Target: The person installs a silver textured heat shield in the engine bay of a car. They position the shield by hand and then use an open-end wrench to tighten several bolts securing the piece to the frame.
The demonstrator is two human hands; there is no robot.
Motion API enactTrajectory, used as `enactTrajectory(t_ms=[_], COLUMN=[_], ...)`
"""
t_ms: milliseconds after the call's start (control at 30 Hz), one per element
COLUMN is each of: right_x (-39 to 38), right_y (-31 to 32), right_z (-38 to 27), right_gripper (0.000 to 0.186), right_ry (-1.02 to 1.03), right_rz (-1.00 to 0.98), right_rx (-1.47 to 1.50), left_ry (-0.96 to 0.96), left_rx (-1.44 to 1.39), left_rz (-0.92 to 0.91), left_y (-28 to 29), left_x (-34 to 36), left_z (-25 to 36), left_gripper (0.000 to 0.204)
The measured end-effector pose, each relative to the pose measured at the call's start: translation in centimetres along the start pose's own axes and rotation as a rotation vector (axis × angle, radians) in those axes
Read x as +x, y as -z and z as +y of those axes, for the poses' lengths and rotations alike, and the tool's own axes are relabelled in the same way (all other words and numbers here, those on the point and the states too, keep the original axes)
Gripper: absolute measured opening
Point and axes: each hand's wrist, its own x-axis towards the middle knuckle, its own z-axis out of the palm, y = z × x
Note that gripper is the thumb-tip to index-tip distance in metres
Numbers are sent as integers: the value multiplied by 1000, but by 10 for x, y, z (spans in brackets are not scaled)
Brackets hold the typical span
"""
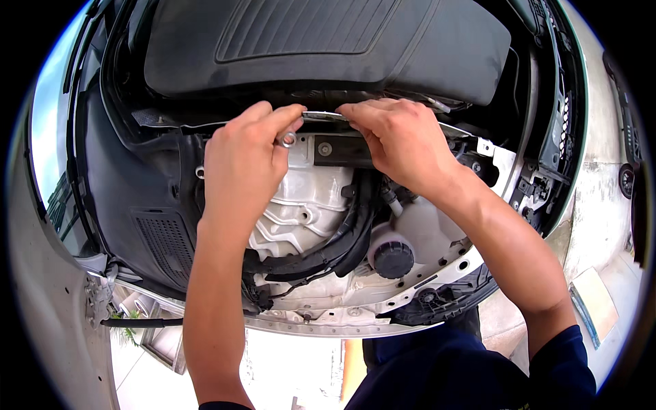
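Both my hands are over the far inner edge of a car's side bay, fingertips bent at a thin pale metal strip (322, 115) that shows between them. My left hand (247, 154) is closed around a metal tool, whose round, hollow end (288, 139) sticks out below the fingers; the rest is hidden in the palm. With fingers bent together, my right hand (404, 140) pinches the right part of the strip. Just below the strip, between the hands, sits a black bracket (345, 152) with a bolt in it. A large black engine cover (321, 58) lies beyond them.
Under my forearms are bare silver-white body metal (301, 222), a thick black hose bundle (335, 246) and a pale tank with a black cap (393, 260). Black plastic trim (130, 171) covers the left side. A perforated white bracket (502, 164) stands at the right.
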Motion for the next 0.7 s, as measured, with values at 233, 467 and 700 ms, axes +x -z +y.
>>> enactTrajectory(t_ms=[233,467,700], right_x=[-5,-8,-12], right_y=[-18,-23,-26], right_z=[6,15,23], right_gripper=[42,46,43], right_ry=[35,133,185], right_rz=[48,62,91], right_rx=[-100,-220,-193], left_ry=[273,154,151], left_rx=[-115,-181,-33], left_rz=[-206,-189,-167], left_y=[4,-4,-7], left_x=[13,20,13], left_z=[-2,-17,-8], left_gripper=[26,23,23])
